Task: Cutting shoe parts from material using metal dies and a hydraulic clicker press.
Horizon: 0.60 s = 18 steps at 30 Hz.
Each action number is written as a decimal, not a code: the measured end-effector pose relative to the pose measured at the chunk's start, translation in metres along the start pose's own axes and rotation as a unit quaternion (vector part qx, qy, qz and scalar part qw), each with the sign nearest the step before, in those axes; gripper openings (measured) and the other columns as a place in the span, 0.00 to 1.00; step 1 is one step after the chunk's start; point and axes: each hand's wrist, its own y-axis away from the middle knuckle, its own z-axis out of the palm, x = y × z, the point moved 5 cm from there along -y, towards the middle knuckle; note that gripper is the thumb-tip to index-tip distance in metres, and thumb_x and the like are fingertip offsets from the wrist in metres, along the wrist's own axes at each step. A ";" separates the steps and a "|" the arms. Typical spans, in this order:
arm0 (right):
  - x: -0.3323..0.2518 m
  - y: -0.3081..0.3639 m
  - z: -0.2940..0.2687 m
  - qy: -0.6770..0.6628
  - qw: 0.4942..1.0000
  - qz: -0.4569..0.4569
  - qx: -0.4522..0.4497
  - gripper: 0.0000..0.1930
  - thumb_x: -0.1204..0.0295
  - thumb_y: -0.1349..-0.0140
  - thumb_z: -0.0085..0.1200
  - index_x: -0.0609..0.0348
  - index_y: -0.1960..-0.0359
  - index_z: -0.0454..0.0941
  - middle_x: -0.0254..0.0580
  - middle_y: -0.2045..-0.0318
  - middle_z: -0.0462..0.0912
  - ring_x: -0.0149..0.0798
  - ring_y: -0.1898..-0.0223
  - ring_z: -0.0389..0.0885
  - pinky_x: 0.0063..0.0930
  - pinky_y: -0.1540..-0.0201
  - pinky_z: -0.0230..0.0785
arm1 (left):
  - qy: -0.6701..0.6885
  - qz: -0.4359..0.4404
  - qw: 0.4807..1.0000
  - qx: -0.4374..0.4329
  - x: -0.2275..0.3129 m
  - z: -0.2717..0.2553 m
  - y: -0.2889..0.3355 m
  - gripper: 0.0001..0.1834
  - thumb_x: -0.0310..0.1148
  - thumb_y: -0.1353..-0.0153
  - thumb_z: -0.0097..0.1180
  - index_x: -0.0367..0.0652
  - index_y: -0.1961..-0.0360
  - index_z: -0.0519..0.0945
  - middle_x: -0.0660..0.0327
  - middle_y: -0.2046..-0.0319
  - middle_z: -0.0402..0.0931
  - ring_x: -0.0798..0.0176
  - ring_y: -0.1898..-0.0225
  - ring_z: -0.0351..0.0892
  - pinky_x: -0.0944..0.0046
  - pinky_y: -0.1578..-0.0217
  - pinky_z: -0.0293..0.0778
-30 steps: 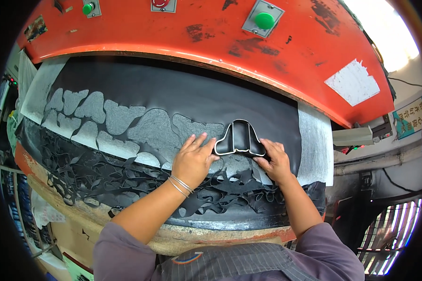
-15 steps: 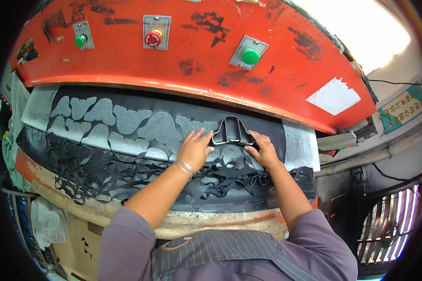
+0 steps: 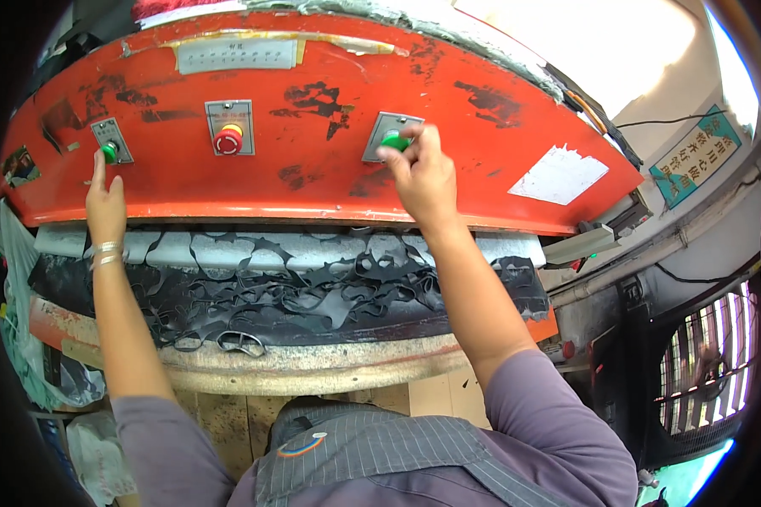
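Note:
My left hand (image 3: pixel 106 205) is raised to the red machine front, its index finger stretched up against a small green push button (image 3: pixel 110 155). Higher to the right, my right hand (image 3: pixel 428 179) is at a larger green push button (image 3: pixel 394 142), thumb and bent fingers around it and partly covering it. Between the two sits a red mushroom-shaped button (image 3: pixel 227 140) on a metal plate. The metal cutting die is out of sight. Below the machine's lower edge lies a tangle of black cut-out scrap sheet (image 3: pixel 338 291) on the bed.
A pale pad (image 3: pixel 216 251) shows under the scrap. The worn bed edge (image 3: pixel 313 372) curves in front of me. At the right stand a dark fan-like grille (image 3: pixel 708 363) and a wall pipe (image 3: pixel 621 275). Plastic bags (image 3: pixel 97 452) hang at the lower left.
Both hands have left the metal die and risen to the two green buttons, the left moving far left. The view has shifted, and the die and upper black sheet no longer show.

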 end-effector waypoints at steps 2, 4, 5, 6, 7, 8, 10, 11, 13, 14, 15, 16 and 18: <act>-0.002 0.053 0.001 -0.055 0.998 -0.015 -0.031 0.19 0.65 0.44 0.64 0.60 0.59 0.69 0.44 0.81 0.79 0.44 0.79 0.80 0.34 0.75 0.71 | 0.040 -0.014 0.997 -0.059 0.002 -0.012 0.042 0.30 0.29 0.37 0.49 0.38 0.33 0.61 0.49 0.35 0.62 0.55 0.34 0.62 0.63 0.38 0.59; -0.008 0.109 -0.009 0.029 0.970 0.062 -0.233 0.21 0.58 0.45 0.64 0.59 0.60 0.71 0.49 0.75 0.81 0.52 0.70 0.82 0.40 0.68 0.73 | 0.103 -0.103 0.975 -0.165 0.074 0.005 0.098 0.24 0.31 0.37 0.52 0.36 0.40 0.70 0.50 0.44 0.75 0.59 0.44 0.75 0.62 0.44 0.68; -0.009 0.139 -0.010 0.036 0.941 0.041 -0.335 0.22 0.54 0.46 0.63 0.59 0.62 0.72 0.50 0.72 0.81 0.56 0.68 0.81 0.47 0.66 0.72 | 0.073 -0.039 0.972 -0.219 0.108 0.018 0.130 0.17 0.34 0.39 0.55 0.36 0.51 0.79 0.52 0.55 0.81 0.61 0.56 0.81 0.62 0.53 0.74; -0.014 0.170 -0.009 0.037 0.907 0.013 -0.419 0.23 0.52 0.48 0.63 0.58 0.62 0.73 0.50 0.70 0.80 0.56 0.65 0.80 0.48 0.62 0.72 | 0.108 -0.069 0.953 -0.275 0.141 0.026 0.164 0.11 0.35 0.42 0.58 0.38 0.64 0.83 0.54 0.67 0.83 0.63 0.65 0.81 0.64 0.60 0.75; -0.035 0.195 -0.012 0.025 0.882 0.006 -0.471 0.24 0.51 0.50 0.64 0.58 0.63 0.74 0.50 0.66 0.80 0.55 0.60 0.79 0.46 0.57 0.71 | 0.109 -0.059 0.925 -0.358 0.161 0.025 0.204 0.09 0.35 0.42 0.58 0.40 0.68 0.83 0.56 0.68 0.83 0.62 0.66 0.81 0.64 0.63 0.76; -0.035 0.228 -0.007 0.008 0.858 -0.032 -0.513 0.25 0.51 0.51 0.64 0.60 0.62 0.74 0.49 0.63 0.79 0.54 0.56 0.78 0.45 0.54 0.70 | 0.193 -0.046 0.901 -0.386 0.169 0.031 0.248 0.09 0.35 0.42 0.59 0.41 0.68 0.84 0.55 0.68 0.83 0.59 0.66 0.82 0.61 0.63 0.76; -0.046 0.261 -0.014 0.049 0.871 -0.072 -0.483 0.24 0.56 0.53 0.65 0.61 0.62 0.75 0.47 0.63 0.79 0.50 0.56 0.77 0.40 0.54 0.72 | 0.137 0.066 0.892 -0.426 0.198 0.035 0.300 0.10 0.37 0.43 0.59 0.41 0.67 0.83 0.54 0.67 0.82 0.52 0.63 0.80 0.58 0.60 0.76; -0.049 0.269 -0.019 0.066 0.891 -0.082 -0.442 0.23 0.59 0.54 0.66 0.61 0.61 0.75 0.47 0.63 0.78 0.49 0.55 0.77 0.38 0.54 0.72 | 0.110 0.083 0.880 -0.455 0.210 0.039 0.315 0.10 0.37 0.44 0.59 0.41 0.67 0.83 0.53 0.67 0.81 0.50 0.62 0.79 0.57 0.59 0.75; -0.041 0.277 -0.016 0.092 0.903 -0.050 -0.417 0.21 0.64 0.56 0.65 0.60 0.62 0.75 0.46 0.63 0.78 0.47 0.56 0.77 0.36 0.54 0.72 | 0.073 0.094 0.892 -0.436 0.222 0.042 0.324 0.10 0.36 0.45 0.59 0.41 0.67 0.83 0.53 0.68 0.80 0.49 0.62 0.78 0.56 0.59 0.74; -0.035 0.278 -0.016 0.121 0.910 -0.021 -0.395 0.19 0.68 0.57 0.65 0.59 0.62 0.76 0.46 0.63 0.78 0.46 0.56 0.77 0.34 0.54 0.72 | 0.039 0.101 0.905 -0.411 0.224 0.043 0.326 0.10 0.36 0.46 0.59 0.41 0.67 0.83 0.53 0.69 0.79 0.48 0.62 0.76 0.55 0.59 0.73; -0.036 0.272 -0.017 0.112 0.914 -0.009 -0.390 0.18 0.74 0.59 0.61 0.59 0.62 0.76 0.45 0.64 0.78 0.45 0.57 0.77 0.34 0.55 0.72 | 0.039 0.107 0.901 -0.418 0.225 0.046 0.328 0.10 0.36 0.46 0.59 0.41 0.67 0.83 0.53 0.69 0.79 0.48 0.62 0.76 0.55 0.59 0.73; -0.033 0.270 -0.017 0.111 0.908 -0.004 -0.404 0.21 0.72 0.59 0.64 0.60 0.60 0.76 0.45 0.63 0.78 0.46 0.56 0.76 0.35 0.54 0.72 | 0.037 0.110 0.903 -0.413 0.225 0.051 0.327 0.09 0.35 0.46 0.59 0.41 0.68 0.83 0.53 0.69 0.78 0.48 0.62 0.75 0.55 0.59 0.72; -0.029 0.266 -0.016 0.106 0.906 0.003 -0.410 0.24 0.70 0.60 0.67 0.60 0.57 0.75 0.45 0.62 0.77 0.47 0.55 0.76 0.35 0.54 0.72 | 0.032 0.121 0.904 -0.409 0.227 0.055 0.320 0.09 0.34 0.47 0.59 0.40 0.68 0.83 0.54 0.70 0.78 0.48 0.63 0.74 0.54 0.60 0.71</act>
